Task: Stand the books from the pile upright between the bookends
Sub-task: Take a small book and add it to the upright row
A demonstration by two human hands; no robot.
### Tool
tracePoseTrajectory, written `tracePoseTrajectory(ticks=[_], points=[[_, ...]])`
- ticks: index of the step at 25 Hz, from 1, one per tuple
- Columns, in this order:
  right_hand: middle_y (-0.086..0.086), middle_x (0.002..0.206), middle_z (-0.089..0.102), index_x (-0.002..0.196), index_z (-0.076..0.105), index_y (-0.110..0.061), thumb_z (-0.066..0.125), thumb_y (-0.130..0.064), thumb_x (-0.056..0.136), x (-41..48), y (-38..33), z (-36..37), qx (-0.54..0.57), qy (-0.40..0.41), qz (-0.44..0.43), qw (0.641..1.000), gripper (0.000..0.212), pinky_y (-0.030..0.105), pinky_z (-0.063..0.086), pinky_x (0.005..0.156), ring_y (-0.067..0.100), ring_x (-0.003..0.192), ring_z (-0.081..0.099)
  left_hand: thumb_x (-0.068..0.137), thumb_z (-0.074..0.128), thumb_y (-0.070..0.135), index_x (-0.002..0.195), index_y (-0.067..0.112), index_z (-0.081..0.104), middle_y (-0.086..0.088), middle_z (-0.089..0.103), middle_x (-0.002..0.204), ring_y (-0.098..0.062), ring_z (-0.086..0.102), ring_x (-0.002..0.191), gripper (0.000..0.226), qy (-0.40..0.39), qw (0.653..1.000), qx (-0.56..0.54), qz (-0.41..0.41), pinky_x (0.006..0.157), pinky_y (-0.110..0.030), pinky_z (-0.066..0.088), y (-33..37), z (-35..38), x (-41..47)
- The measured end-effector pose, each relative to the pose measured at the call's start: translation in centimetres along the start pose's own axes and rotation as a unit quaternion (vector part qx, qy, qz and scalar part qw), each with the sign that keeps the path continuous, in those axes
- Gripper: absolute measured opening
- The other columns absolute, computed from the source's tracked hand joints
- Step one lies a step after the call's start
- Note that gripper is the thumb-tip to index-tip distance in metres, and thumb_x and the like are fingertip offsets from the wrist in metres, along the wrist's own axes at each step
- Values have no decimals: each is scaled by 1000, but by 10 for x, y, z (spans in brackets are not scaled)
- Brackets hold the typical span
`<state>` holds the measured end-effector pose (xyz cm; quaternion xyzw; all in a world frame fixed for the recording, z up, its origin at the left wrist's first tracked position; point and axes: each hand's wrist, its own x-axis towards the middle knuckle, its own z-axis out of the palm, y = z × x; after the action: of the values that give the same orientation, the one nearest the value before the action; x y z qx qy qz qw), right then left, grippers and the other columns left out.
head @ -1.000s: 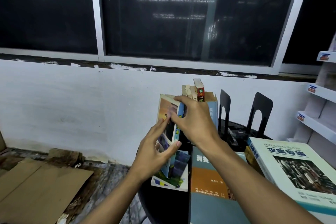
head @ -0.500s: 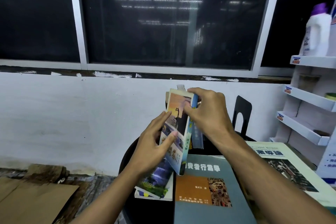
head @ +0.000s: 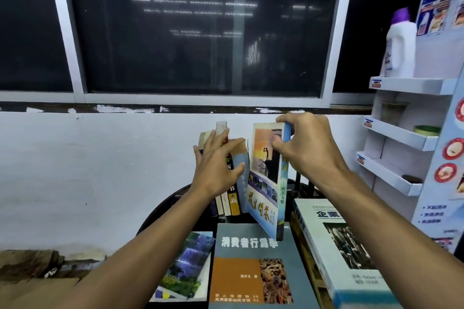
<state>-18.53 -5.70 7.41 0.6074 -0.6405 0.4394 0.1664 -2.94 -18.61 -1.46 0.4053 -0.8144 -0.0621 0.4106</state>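
Observation:
My right hand [head: 307, 147] grips the top of a blue paperback with a sunset cover [head: 267, 178], held upright and slightly tilted above the table. My left hand [head: 217, 165] rests flat, fingers spread, against the row of upright books [head: 229, 198] just left of that paperback. Flat on the round black table [head: 155, 216] lie a grey-and-orange book [head: 251, 268], a small scenic booklet [head: 185, 268] and a thick white textbook [head: 344, 251]. A black bookend [head: 298, 183] peeks out behind my right wrist, mostly hidden.
A white display shelf [head: 399, 130] stands at the right with a white bottle [head: 399, 45] on top. A white wall and dark window are behind the table. Cardboard [head: 32, 291] lies on the floor at the lower left.
My left hand left the paperback's cover and moved left onto the standing books. My right hand carried the paperback to the right, next to the row. The view shifted left and closer.

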Motion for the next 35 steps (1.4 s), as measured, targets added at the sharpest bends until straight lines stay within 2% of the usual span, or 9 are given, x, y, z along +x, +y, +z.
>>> tracePoseTrajectory(ticks=[5, 11, 20, 23, 25, 26, 28, 32, 35], points=[[9, 120, 71, 128, 69, -11, 76, -21, 88, 8, 13, 1, -28, -15, -5, 999, 42, 29, 50, 91, 25, 107, 65, 87, 75, 39, 136, 43, 57, 6, -1, 170, -25, -20, 155, 53, 13, 990, 138, 21, 117, -69, -11, -8, 27, 21], [8, 114, 73, 125, 70, -15, 73, -23, 89, 14, 19, 17, -20, -14, 1, 1000, 38, 46, 59, 84, 29, 102, 67, 85, 77, 44, 126, 42, 66, 6, 1, 170, -29, -6, 157, 42, 41, 977, 209, 19, 120, -67, -7, -14, 37, 22], [14, 96, 73, 107, 73, -6, 67, -16, 91, 27, 17, 36, -25, -17, -14, 999, 20, 47, 59, 75, 32, 86, 67, 80, 82, 41, 111, 37, 72, 4, 10, 169, -31, 6, 156, 33, 70, 975, 210, 26, 123, -58, 3, -22, 38, 21], [10, 99, 72, 114, 71, -11, 64, -17, 94, 29, 17, 42, -37, -24, -8, 999, 22, 31, 53, 58, 26, 83, 62, 78, 82, 42, 110, 37, 70, 4, 12, 169, -31, 9, 155, 34, 75, 975, 208, 34, 121, -58, 13, -26, 39, 21], [7, 104, 71, 125, 68, -15, 63, -21, 98, 26, 16, 44, -42, -26, -9, 999, 28, 13, 32, 40, 18, 80, 51, 78, 81, 45, 114, 39, 68, 5, 10, 169, -31, 9, 155, 38, 69, 975, 209, 39, 118, -57, 17, -30, 40, 22], [7, 106, 71, 130, 66, -17, 61, -23, 99, 25, 17, 45, -36, -22, -11, 999, 31, 12, 36, 40, 15, 79, 48, 78, 80, 47, 116, 40, 67, 5, 7, 169, -30, 8, 155, 41, 66, 974, 211, 41, 118, -57, 18, -31, 40, 22], [7, 107, 72, 133, 64, -17, 59, -25, 101, 22, 19, 48, -7, -4, -16, 1000, 34, -6, 33, 58, 13, 77, 46, 78, 79, 50, 118, 41, 64, 7, 3, 170, -29, 5, 155, 43, 60, 973, 218, 42, 118, -55, 18, -33, 40, 23], [10, 97, 76, 128, 68, -12, 66, -21, 96, 21, 23, 60, 28, 45, -46, 998, 33, 5, 35, 58, 11, 68, 50, 78, 79, 49, 117, 41, 64, 8, 3, 169, -29, 4, 155, 42, 66, 973, 215, 43, 118, -54, 16, -35, 43, 23], [7, 97, 76, 127, 69, -13, 66, -20, 96, 23, 24, 57, 34, 50, -41, 997, 32, 3, 37, 53, 14, 66, 53, 78, 80, 48, 117, 41, 64, 7, 5, 169, -29, 5, 155, 43, 67, 974, 209, 46, 117, -53, 14, -36, 43, 24]])
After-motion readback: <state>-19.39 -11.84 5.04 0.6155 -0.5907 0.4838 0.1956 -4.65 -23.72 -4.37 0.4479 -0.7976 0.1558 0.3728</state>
